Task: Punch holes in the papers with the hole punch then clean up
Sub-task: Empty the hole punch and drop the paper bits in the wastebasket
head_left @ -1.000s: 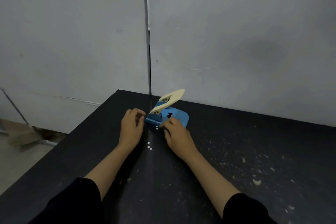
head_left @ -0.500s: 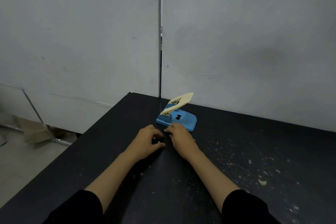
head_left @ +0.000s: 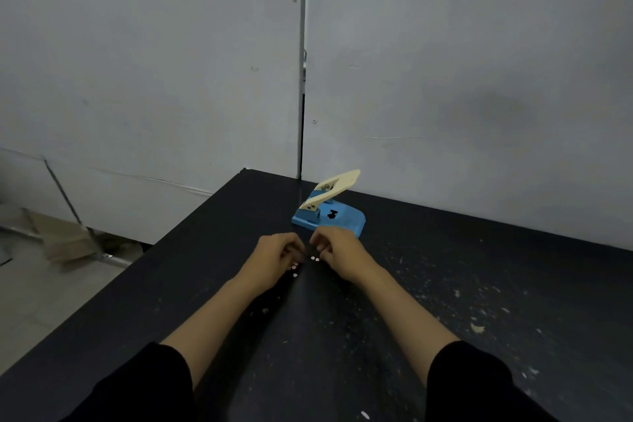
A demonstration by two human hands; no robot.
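Clean-up stage, by the look of it; no papers in frame. Blue hole punch with a cream lever (head_left: 329,211) sits at centre frame, lever raised, on the black, scuffed worktop (head_left: 479,284) close to the grey wall panels. Just below it, both hands meet at mid-frame. Left hand (head_left: 274,259) and right hand (head_left: 337,252) are knuckles-up, fingers curled in toward each other, almost touching. Whether either hand has hold of anything cannot be told; the fingertips are hidden under the knuckles. Small white paper punch-out discs (head_left: 313,259) lie on the worktop between and just below the two hands, a few loose ones trailing toward lower centre. Judgement: the discs are near weightless, flat and flimsy, likely to cling or scatter at a breath, so sweeping them together with the finger edges or pinching with a fingertip pad suits better than grasping. The punch looks rigid and moderately heavy; best taken by its blue base, not the sprung lever.
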